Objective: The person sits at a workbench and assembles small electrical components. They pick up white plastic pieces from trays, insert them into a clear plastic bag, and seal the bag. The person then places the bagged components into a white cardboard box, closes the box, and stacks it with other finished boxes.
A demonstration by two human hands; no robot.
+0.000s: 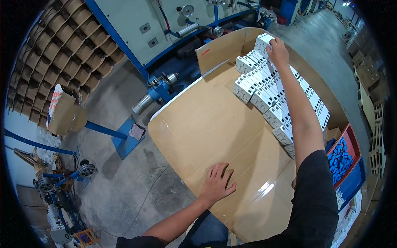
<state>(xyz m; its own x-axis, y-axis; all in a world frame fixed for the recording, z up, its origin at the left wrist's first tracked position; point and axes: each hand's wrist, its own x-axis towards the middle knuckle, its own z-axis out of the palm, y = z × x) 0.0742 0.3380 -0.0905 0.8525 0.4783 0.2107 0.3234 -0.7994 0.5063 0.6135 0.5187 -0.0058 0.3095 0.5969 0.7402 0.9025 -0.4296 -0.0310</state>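
The right hand (278, 50) reaches far out across the work surface and closes its fingers on a white plastic part (263, 41) at the far end of a stack, just beside the raised cardboard flap (221, 49). The left hand (217, 183) lies flat and open, fingers spread, palm down on the flattened cardboard sheet (206, 124) near its close edge, holding nothing.

The gripped part tops a long row of white plastic parts (264, 93) of the same kind, laid in ranks along the right side of the sheet and running back toward the person under the outstretched forearm. Strips of clear tape shine on the cardboard near the left hand.

To the right of the row, a red bin (353, 142) holds small blue pieces (340, 159). Left of the sheet, on the concrete floor, stands a blue and pale machine (165, 87) with metal rollers. Farther left, stacked brown cardboard spools (62, 53) fill a wall, and a crumpled cardboard box (66, 115) sits below them.
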